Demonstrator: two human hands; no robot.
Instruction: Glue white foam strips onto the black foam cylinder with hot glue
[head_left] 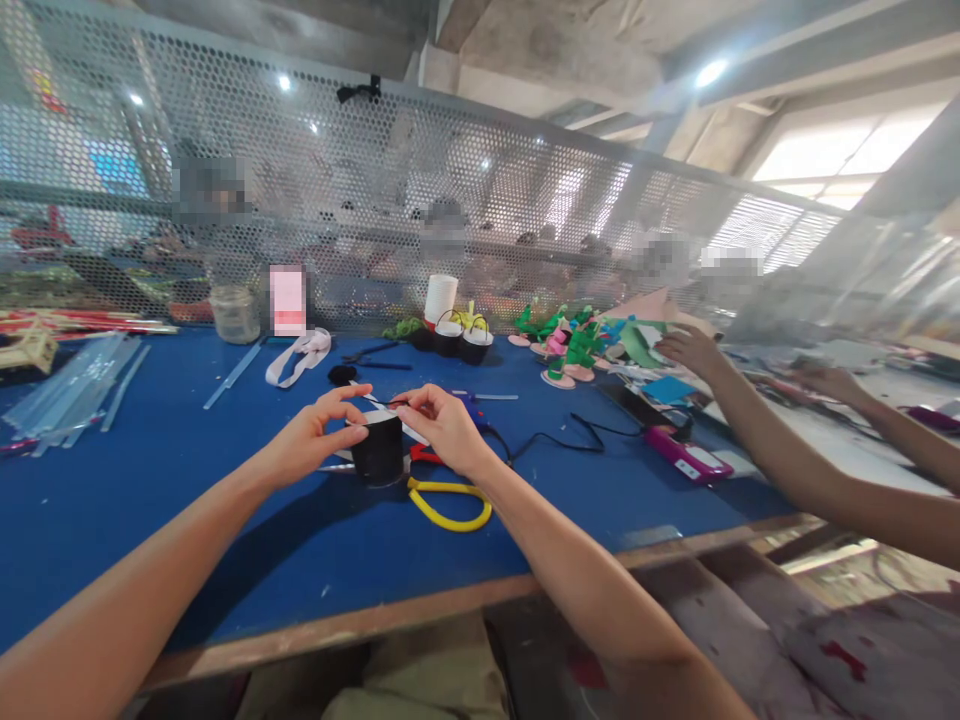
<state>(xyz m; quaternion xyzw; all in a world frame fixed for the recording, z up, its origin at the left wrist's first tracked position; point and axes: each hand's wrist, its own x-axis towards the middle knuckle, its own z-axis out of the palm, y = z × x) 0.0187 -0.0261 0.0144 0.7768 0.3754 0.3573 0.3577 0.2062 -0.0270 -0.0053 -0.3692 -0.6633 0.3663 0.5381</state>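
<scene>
The black pot is standing on the blue tabletop, right between my two hands. My left hand is gripping it near the rim, thumb and fingers almost together, while my right hand is pinching a thin black strip over the opening. The pot's inside edge is showing white; I can't tell if anything's in there. Farther back, two little black baskets with thin handles are showing white inside, and a clear jar is standing by the mesh screen, contents too blurry. A yellow loop handle is crowding my right wrist. Off right, another person's hand is reaching near some green figures.
</scene>
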